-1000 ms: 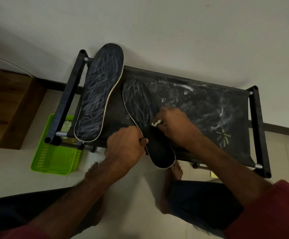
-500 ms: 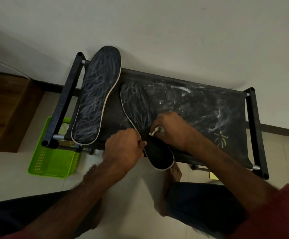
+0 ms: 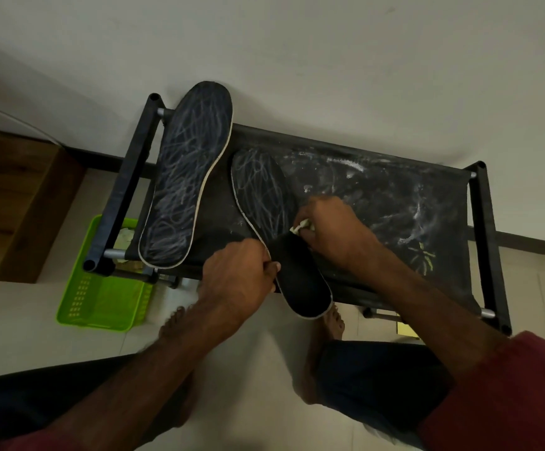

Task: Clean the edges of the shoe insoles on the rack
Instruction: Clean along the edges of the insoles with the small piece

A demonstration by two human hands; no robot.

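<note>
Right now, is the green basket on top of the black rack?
No, the green basket sits on the floor, low beside the rack's end, not on top.

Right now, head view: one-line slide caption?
Left hand pinches the smaller black chalk-scribbled insole on the black fabric rack; right hand presses a white wad to its edge.

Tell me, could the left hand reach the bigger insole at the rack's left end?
Probably yes: nothing lies between the left hand and the bigger insole, though it now pinches the smaller insole.
</note>
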